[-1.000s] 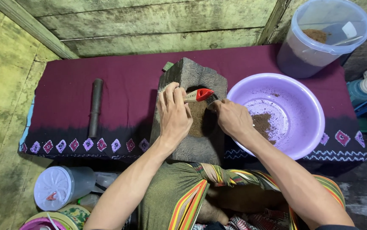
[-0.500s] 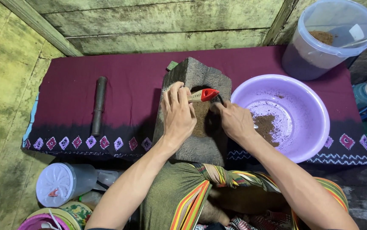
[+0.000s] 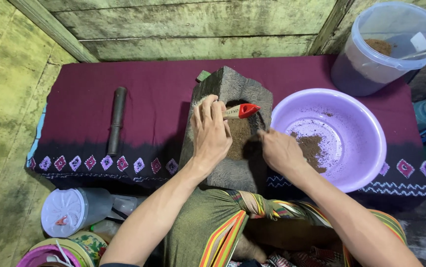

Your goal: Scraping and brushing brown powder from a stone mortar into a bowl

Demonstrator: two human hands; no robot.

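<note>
A grey grinding stone (image 3: pixel 232 89) lies on the dark red cloth (image 3: pixel 153 89), with brown powder (image 3: pixel 240 133) on its surface. My left hand (image 3: pixel 212 129) rests on the stone and holds a brush with a wooden and red handle (image 3: pixel 242 110). Bristles are mostly hidden under my fingers. My right hand (image 3: pixel 278 151) lies at the stone's right edge, fingers bent down against it, beside the purple basin (image 3: pixel 361 113). Brown powder (image 3: pixel 314 148) sits in the basin's bottom.
A dark stone roller (image 3: pixel 116 121) lies on the cloth at left. A clear tub (image 3: pixel 395 34) with brown powder stands at the back right. A white-lidded jar (image 3: pixel 67 212) and other containers sit at lower left. A wooden wall runs behind.
My right hand has drawn back from the brush handle to the stone's right edge. The left hand stays on the brush. The view has shifted slightly.
</note>
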